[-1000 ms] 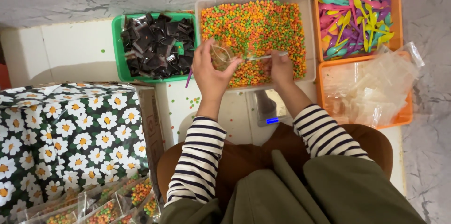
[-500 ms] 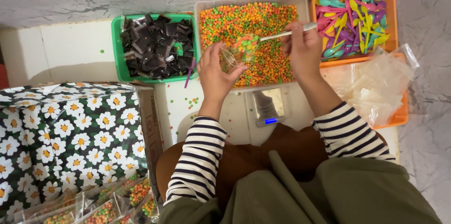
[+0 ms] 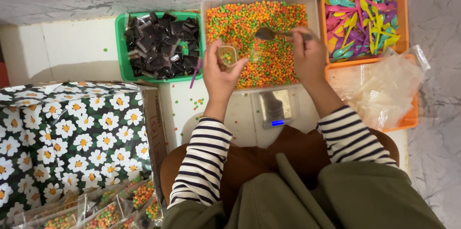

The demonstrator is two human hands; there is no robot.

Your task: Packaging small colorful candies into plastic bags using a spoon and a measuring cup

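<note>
My left hand [image 3: 218, 73] holds a small clear plastic cup [image 3: 227, 56] with a few coloured pellets in it, over the near edge of a clear tub [image 3: 207, 6] full of orange, green and yellow pellets. My right hand [image 3: 309, 58] grips a metal spoon [image 3: 269, 33] by its handle; the bowl of the spoon hovers over the pellets, to the right of the cup and apart from it. Both arms wear black-and-white striped sleeves.
A green basket [image 3: 120, 46] of dark wrapped pieces sits left of the tub. An orange basket [image 3: 402, 13] of coloured plastic spoons stands at right, with clear bags [image 3: 384, 90] in another orange tray below. A small digital scale [image 3: 274, 108] lies before me. A daisy-patterned box [image 3: 62, 133] and filled packets [image 3: 105, 214] are at left.
The right hand has drawn the spoon back from above the cup to over the middle of the tub. The left hand with the cup has shifted slightly.
</note>
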